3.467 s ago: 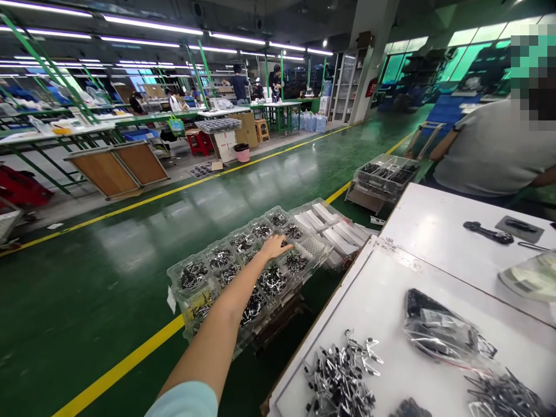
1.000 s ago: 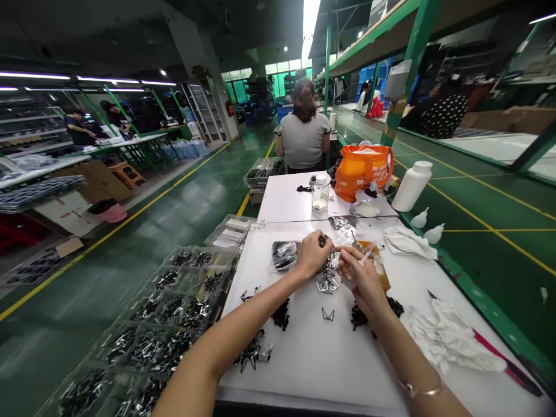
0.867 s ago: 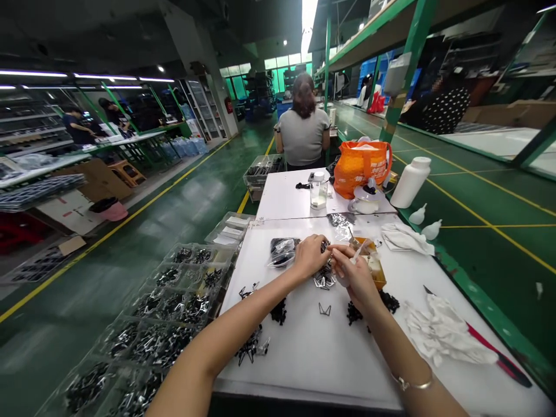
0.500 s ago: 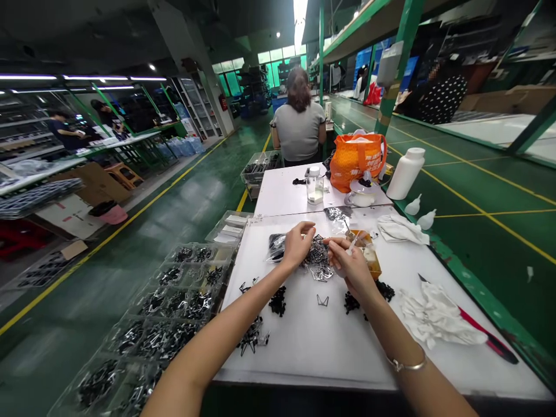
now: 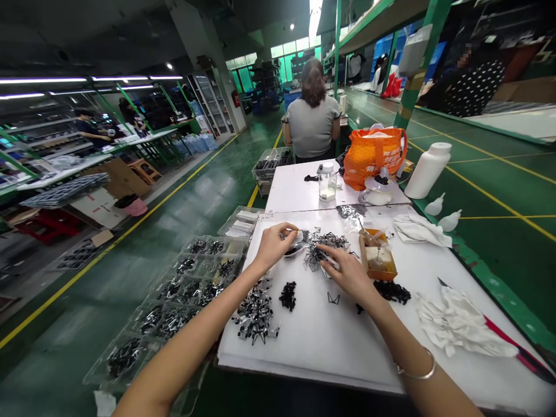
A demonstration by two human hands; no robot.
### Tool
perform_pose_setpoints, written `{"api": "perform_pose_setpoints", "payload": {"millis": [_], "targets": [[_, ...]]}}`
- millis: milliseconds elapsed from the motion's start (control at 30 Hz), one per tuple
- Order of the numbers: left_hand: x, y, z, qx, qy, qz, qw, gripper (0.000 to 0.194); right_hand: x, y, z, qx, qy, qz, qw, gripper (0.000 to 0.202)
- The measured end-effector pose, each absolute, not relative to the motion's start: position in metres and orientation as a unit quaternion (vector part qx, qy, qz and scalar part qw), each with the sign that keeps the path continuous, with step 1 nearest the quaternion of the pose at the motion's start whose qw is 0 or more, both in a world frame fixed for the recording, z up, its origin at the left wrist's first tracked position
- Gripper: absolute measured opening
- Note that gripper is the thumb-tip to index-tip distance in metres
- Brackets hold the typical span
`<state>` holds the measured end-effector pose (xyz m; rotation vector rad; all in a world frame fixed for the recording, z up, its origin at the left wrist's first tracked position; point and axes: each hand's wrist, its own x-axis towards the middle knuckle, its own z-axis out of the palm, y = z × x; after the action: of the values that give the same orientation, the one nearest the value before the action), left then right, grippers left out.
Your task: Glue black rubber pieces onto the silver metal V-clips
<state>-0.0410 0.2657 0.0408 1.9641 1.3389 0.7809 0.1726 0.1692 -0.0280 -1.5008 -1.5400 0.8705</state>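
Note:
My left hand (image 5: 273,246) pinches the edge of a clear plastic bag (image 5: 296,247) of dark parts on the white table (image 5: 339,347). My right hand (image 5: 347,273) lies on a tangled pile of metal clips (image 5: 325,243), fingers stretched left into it; whether they hold a clip is hidden. Just right of that hand stands a small orange tray (image 5: 382,269) with a white pot and a stick in it. A single clip (image 5: 333,298) lies below my right hand. Small black parts (image 5: 288,295) and another clip heap (image 5: 256,315) lie under my left forearm.
Clear compartment trays (image 5: 182,289) of clips sit low at the table's left. White cloths (image 5: 460,330), a red-handled tool (image 5: 516,350) and black parts (image 5: 393,291) lie on the right. Beyond are a jar (image 5: 327,182), orange bag (image 5: 376,156), white bottle (image 5: 428,171) and a seated person (image 5: 313,121).
My left hand came back from the side trays to the table and took the bag's edge. The thin white applicator has left my right hand, which dropped onto the clip pile.

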Motion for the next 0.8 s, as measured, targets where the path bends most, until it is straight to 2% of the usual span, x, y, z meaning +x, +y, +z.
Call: {"api": "perform_pose_setpoints", "payload": {"millis": [100,233,367,500,600,800], "targets": [[-0.069,0.26,0.041,0.754,0.509,0.291,0.297,0.024,0.169,0.167,-0.034,-0.614,-0.641,0.306,0.344,0.029],[-0.11,0.259,0.036,0.731,0.536,0.328,0.266,0.028,0.171,0.169,-0.041,-0.633,-0.652,0.271,0.318,0.033],[-0.165,0.259,0.03,0.687,0.589,0.358,0.232,0.03,0.175,0.171,-0.042,-0.629,-0.655,0.253,0.332,0.037],[-0.235,0.249,0.017,0.633,0.669,0.341,0.187,0.032,0.176,0.17,-0.04,-0.629,-0.643,0.234,0.369,0.051],[-0.289,0.227,0.001,0.581,0.737,0.309,0.155,0.033,0.175,0.17,-0.039,-0.632,-0.633,0.219,0.39,0.058],[-0.364,0.163,-0.039,0.512,0.828,0.19,0.131,0.033,0.18,0.16,-0.032,-0.656,-0.612,0.164,0.411,0.055]]}}
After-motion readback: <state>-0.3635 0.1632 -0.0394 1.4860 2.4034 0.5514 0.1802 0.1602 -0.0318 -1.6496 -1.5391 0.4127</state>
